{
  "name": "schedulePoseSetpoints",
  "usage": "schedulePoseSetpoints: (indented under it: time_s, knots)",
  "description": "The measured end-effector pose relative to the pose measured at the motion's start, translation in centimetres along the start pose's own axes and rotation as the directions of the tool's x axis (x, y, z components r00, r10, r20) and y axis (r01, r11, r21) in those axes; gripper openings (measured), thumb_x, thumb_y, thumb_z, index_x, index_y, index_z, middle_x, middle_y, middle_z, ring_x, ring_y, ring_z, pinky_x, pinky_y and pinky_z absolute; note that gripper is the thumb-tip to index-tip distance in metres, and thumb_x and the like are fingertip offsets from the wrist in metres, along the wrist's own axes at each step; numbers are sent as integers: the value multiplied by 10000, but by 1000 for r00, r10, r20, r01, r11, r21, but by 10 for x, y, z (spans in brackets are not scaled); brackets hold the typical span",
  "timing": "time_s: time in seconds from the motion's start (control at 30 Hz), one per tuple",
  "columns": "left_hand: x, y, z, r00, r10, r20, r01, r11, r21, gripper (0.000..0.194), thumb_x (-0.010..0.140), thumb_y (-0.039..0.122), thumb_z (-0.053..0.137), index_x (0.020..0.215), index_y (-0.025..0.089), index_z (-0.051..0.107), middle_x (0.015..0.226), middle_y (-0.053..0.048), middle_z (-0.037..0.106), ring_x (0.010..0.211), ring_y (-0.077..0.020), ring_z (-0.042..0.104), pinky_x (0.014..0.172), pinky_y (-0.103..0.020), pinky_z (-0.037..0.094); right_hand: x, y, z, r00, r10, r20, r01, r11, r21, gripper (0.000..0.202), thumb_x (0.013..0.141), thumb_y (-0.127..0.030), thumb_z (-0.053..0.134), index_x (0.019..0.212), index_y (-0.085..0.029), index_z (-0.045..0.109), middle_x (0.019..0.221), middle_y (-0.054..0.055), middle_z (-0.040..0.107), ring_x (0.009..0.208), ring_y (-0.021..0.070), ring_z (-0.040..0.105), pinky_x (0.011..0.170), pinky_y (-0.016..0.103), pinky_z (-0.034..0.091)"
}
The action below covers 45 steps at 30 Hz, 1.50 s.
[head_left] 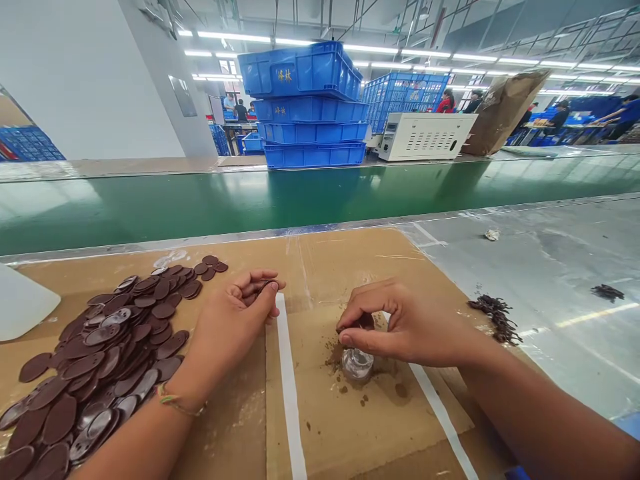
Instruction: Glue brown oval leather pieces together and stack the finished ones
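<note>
Pinching brown oval piece (264,287) in left hand (235,320), right hand (400,327) curled over glass jar (357,364)

Beyond my cardboard-covered bench (320,267) a green conveyor belt (300,197) runs across the hall. Past it I see stacked blue crates (310,107), a white metal cabinet (425,135) and a leaning brown sack (503,110). A plain white wall (85,80) stands to the left. Fluorescent strip lights (235,37) line the ceiling; farther off, blurred figures seem to be working at tables.
</note>
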<state>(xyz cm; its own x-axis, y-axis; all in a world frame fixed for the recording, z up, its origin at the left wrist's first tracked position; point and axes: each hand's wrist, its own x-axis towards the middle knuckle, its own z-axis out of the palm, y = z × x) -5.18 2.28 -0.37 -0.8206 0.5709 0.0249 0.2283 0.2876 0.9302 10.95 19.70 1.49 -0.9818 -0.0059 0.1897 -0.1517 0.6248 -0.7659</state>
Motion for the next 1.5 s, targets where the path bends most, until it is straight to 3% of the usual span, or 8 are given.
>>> schedulePoseSetpoints:
  time_s: [0.3, 0.53, 0.67, 0.87, 1.03, 1.17, 1.33, 1.5]
  knots:
    - [-6, 2, 2, 993, -78, 92, 101, 955, -279, 429, 744, 344, 751, 1144, 215, 660, 1199, -21, 687, 966, -156, 697, 846, -203, 564, -1, -1, -1, 1000, 5, -13, -5, 1000, -26, 60, 848, -148, 672, 817, -170, 718, 775, 2, 702, 706, 135, 623, 653, 246, 462]
    - [-3, 3, 1, 990, -87, 111, 109, 971, -215, 317, 762, 429, 724, 920, 158, 674, 774, -16, 719, 651, -118, 666, 594, -191, 577, -3, -1, -3, 1000, 23, -2, -23, 999, -46, 50, 830, -159, 680, 794, -169, 714, 760, -2, 695, 687, 132, 623, 645, 242, 462]
    - [-4, 5, 0, 991, -119, 65, 131, 960, -247, 317, 728, 389, 764, 924, 155, 681, 706, 10, 692, 580, -74, 608, 552, -145, 525, -4, -3, -8, 998, 32, -57, -35, 998, -51, 54, 831, -159, 663, 806, -166, 710, 763, -1, 693, 698, 132, 629, 624, 233, 468]
    - [-7, 7, -1, 979, -175, 109, 203, 905, -374, 429, 744, 326, 752, 1130, 159, 667, 978, -51, 752, 889, -151, 706, 868, -230, 553, -4, -2, -10, 999, 32, 18, -30, 997, -67, 76, 807, -129, 655, 787, -167, 718, 749, 10, 683, 665, 136, 616, 596, 235, 465]
    - [-7, 3, 0, 978, -117, 171, 176, 906, -386, 472, 730, 324, 763, 1170, 191, 659, 1088, -58, 737, 1064, -214, 670, 1035, -332, 484, -3, -2, -8, 998, 46, 36, -43, 996, -77, 95, 789, -101, 656, 785, -166, 724, 725, -3, 666, 634, 125, 600, 585, 232, 459]
    - [-6, 3, -1, 987, -57, 149, 110, 919, -379, 479, 684, 331, 803, 1125, 194, 676, 1064, -54, 741, 1026, -225, 681, 985, -353, 514, -4, -2, -9, 998, 45, 42, -42, 996, -79, 96, 787, -108, 652, 787, -173, 723, 730, 0, 671, 642, 132, 605, 584, 232, 460]
    - [-5, 4, -1, 985, -48, 168, 116, 900, -421, 463, 633, 270, 853, 1061, 202, 689, 850, 1, 749, 774, -86, 660, 749, -150, 524, -3, -2, -9, 999, 37, 16, -36, 997, -68, 90, 772, -104, 654, 767, -170, 714, 726, -1, 670, 646, 131, 606, 587, 233, 459]
    - [-7, 3, 2, 973, -40, 227, 150, 858, -491, 388, 638, 226, 853, 1000, 221, 712, 873, 23, 731, 798, -64, 641, 739, -114, 510, -4, -3, -10, 1000, 29, -1, -29, 998, -59, 88, 767, -104, 660, 762, -170, 718, 710, 2, 664, 634, 131, 601, 580, 236, 456]
